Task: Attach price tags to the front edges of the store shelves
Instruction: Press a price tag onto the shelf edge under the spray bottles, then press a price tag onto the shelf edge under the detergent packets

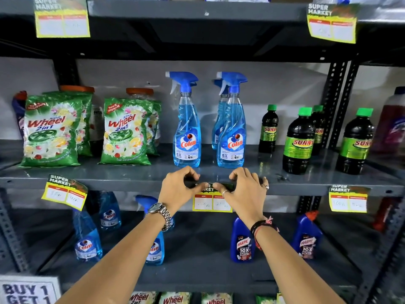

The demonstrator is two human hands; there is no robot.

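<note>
1. I see both hands pressed at the shelf edge [131, 183], just below the two blue spray bottles [187, 128].
2. Left hand [178, 189] and right hand [245, 191] pinch a dark strip [225, 185] — fingers closed on it.
3. The price tag [211, 202] hangs under that strip, against the edge.

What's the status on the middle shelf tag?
Left hand and right hand both pinching the price tag top against the shelf edge. Tag hangs below the Colin bottles. Nothing in the way.
</note>
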